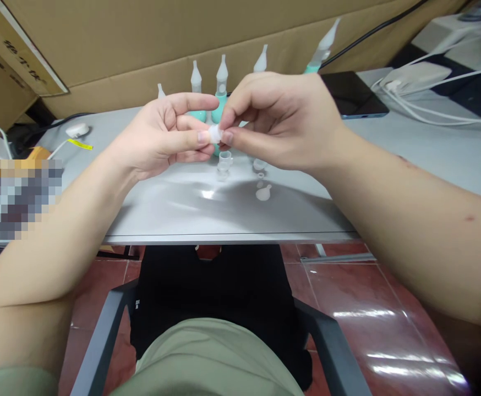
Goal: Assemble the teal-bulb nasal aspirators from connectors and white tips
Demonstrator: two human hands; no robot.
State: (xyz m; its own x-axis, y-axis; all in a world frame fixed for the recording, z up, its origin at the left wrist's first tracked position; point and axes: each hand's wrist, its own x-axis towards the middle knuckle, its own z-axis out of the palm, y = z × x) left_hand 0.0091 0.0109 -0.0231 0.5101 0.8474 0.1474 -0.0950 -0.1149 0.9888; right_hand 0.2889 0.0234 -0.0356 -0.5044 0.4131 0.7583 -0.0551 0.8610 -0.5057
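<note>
Over the desk, my left hand (168, 129) pinches a small translucent white plastic part (214, 133) with its thumb, the index finger reaching out above. The thumb and fingertips of my right hand (282, 118) are closed on the part's right end, hiding some of it. Behind my hands stand several nasal aspirators with teal bulbs and whitish tips, among them one aspirator (221, 82) partly covered by my fingers. Below the hands, a clear plastic cup-shaped piece (225, 160) rests on the desk. To its right are a small clear ring (261, 175) and a flat white rounded piece (264, 192).
A dark phone or tablet (354, 94) lies on the grey desk (174, 212) at the right, near tangled white cables (422, 113). A white oval object (77, 130) sits at the left. A cardboard wall (133, 49) backs the desk; chair armrests (104, 335) flank my lap.
</note>
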